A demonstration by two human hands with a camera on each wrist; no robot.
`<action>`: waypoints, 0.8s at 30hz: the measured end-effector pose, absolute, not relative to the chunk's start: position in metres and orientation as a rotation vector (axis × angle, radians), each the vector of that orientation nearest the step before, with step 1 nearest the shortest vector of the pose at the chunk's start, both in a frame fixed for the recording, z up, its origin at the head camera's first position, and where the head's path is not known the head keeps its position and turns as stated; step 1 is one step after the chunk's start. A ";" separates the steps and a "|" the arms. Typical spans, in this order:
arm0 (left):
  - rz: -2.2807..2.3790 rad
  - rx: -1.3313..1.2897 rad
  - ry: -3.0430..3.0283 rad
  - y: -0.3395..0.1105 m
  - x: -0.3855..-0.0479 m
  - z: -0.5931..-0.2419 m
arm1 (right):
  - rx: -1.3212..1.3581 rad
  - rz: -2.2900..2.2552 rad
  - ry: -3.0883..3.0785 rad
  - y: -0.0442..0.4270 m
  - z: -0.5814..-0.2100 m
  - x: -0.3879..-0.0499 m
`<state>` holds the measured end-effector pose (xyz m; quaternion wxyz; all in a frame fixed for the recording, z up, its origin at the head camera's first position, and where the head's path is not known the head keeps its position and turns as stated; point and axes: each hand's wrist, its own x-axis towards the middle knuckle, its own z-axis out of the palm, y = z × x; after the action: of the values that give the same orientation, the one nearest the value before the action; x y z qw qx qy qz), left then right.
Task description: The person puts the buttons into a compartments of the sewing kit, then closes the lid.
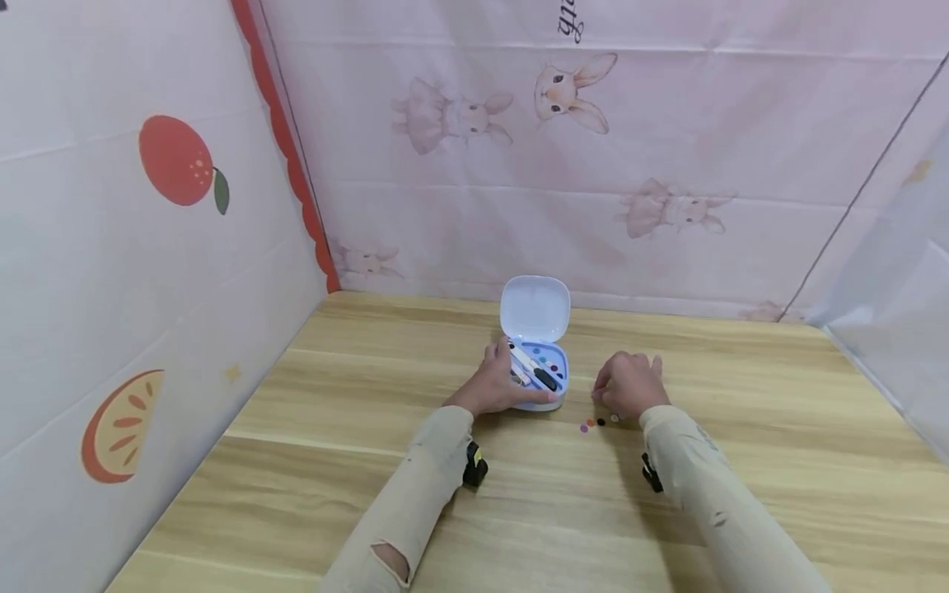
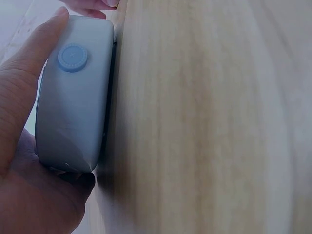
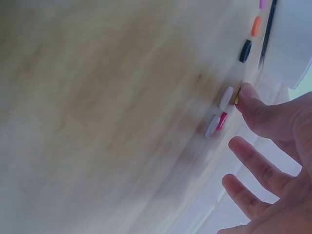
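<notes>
Left hand [image 1: 493,385]: best firm without squeezing, so as to stop the case [image 2: 75,112] from sliding or tipping. Grips its left side, closed on it, with thumb along the front rim.
Lid [image 1: 535,309]: tipped up at the back of the case; probably best left alone.
Case: on the table [image 1: 519,511], open side up, with a round blue button [image 2: 73,57] on one wall. Holds a dark-ended pen [image 1: 545,380] and small coloured discs; better not jolted.
Purple disc [image 1: 584,428], orange disc [image 1: 591,422], black disc [image 1: 601,422]: flat on the table, just right of the case. Easily brushed aside, so better passed around than swept across.
Yellow piece [image 3: 237,96]: at the right thumb tip, close to the table. Should handle best pinched by the edge, lightly, and raised straight up.
Pale discs [image 3: 225,98], red piece [image 3: 222,121]: close by, so call for care with the spare fingers.
Right hand [image 1: 630,385]: pinches the yellow piece between thumb and, by the look of it, forefinger, mostly hidden; otherwise loosely spread.
</notes>
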<state>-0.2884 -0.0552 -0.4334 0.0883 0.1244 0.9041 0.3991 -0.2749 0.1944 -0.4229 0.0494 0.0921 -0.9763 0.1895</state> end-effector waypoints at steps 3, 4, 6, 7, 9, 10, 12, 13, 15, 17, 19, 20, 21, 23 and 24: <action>1.185 0.360 2.696 -0.056 -0.289 -0.432 | 0.293 0.575 -2.970 0.194 -0.423 -0.277; 1.186 0.358 2.695 -0.056 -0.289 -0.431 | 0.295 0.577 -2.972 0.194 -0.422 -0.277; 1.190 0.359 2.688 -0.055 -0.289 -0.430 | 0.294 0.571 -2.976 0.194 -0.422 -0.278; 1.194 0.361 2.686 -0.055 -0.289 -0.430 | 0.291 0.572 -2.978 0.194 -0.422 -0.278; 1.203 0.367 2.681 -0.054 -0.289 -0.429 | 0.284 0.576 -2.976 0.195 -0.422 -0.278; 1.210 0.370 2.679 -0.054 -0.289 -0.428 | 0.282 0.580 -2.973 0.195 -0.422 -0.278; 1.213 0.373 2.679 -0.055 -0.288 -0.428 | 0.282 0.586 -2.969 0.195 -0.423 -0.279; 1.210 0.372 2.680 -0.055 -0.288 -0.428 | 0.282 0.593 -2.967 0.195 -0.423 -0.278; 1.205 0.370 2.680 -0.055 -0.287 -0.429 | 0.283 0.599 -2.965 0.195 -0.424 -0.278; 1.201 0.367 2.678 -0.056 -0.287 -0.430 | 0.284 0.596 -2.966 0.194 -0.424 -0.277; 1.201 0.361 2.677 -0.056 -0.288 -0.431 | 0.289 0.590 -2.966 0.194 -0.423 -0.275; 1.202 0.361 2.676 -0.056 -0.288 -0.431 | 0.292 0.589 -2.968 0.193 -0.423 -0.275; 1.202 0.361 2.676 -0.056 -0.288 -0.431 | 0.295 0.588 -2.970 0.193 -0.422 -0.274; 1.195 0.362 2.678 -0.055 -0.289 -0.431 | 0.300 0.599 -2.977 0.193 -0.420 -0.273; 1.192 0.361 2.680 -0.055 -0.289 -0.431 | 0.302 0.607 -2.976 0.192 -0.419 -0.273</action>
<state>-0.2889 -0.0554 -0.4312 0.0930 0.1217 0.9030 0.4015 -0.2728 0.1924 -0.4194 0.0448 0.0988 -0.9740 0.1987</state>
